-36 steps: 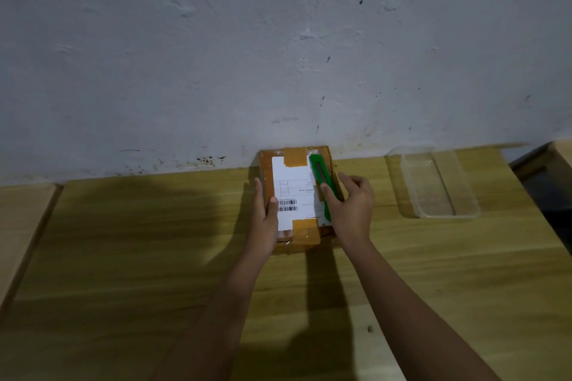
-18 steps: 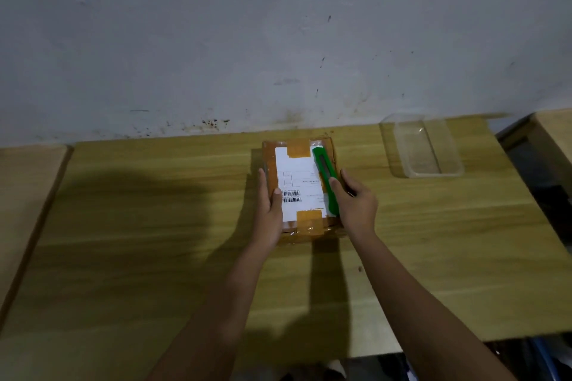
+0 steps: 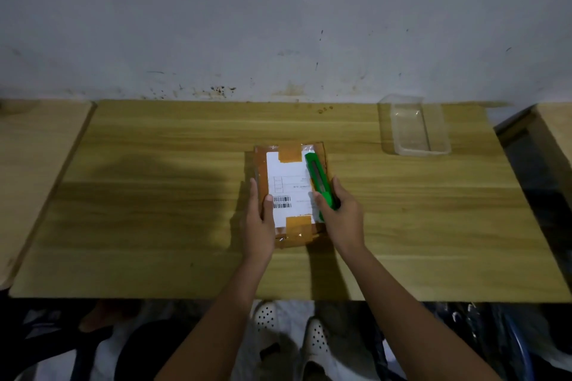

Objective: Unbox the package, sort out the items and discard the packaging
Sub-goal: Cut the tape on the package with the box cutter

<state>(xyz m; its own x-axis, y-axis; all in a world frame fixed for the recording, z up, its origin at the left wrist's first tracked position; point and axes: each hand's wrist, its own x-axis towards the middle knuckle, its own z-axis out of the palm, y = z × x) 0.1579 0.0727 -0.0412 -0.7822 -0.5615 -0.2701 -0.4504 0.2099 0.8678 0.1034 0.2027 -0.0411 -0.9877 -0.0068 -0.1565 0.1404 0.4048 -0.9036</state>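
Head view: right hand (image 3: 342, 219) around cutter (image 3: 317, 175)

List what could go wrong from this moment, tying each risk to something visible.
1. The left hand steadies the package with its thumb on the label, near the green utility knife; a slip could cut it.
2. The right hand holds only the knife's near end, so control may be poor.
3. A deep cut could damage the hidden contents.
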